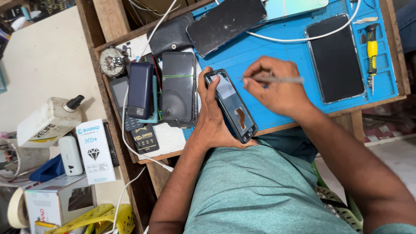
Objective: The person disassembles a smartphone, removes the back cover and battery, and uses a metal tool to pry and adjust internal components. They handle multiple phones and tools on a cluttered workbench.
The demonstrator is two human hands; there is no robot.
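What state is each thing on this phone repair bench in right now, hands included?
Left hand: gripping the opened black phone frame, tilted off the mat.
Right hand: pinching a thin metal tool, tip toward the frame's top.
Black smartphone in clear case: flat on the blue mat, screen dark.
Yellow-handled screwdriver: lying in the mat's tray, unused.

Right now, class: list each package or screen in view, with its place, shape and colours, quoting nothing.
White upright carton, left of the bench: tall, blue print, diamond picture.
Black flat packet, bench front-left: gold print.
White bottle, far left: dark cap, labelled.
Dark phone screen, right on blue mat: rectangular.
Opened phone, in left hand.
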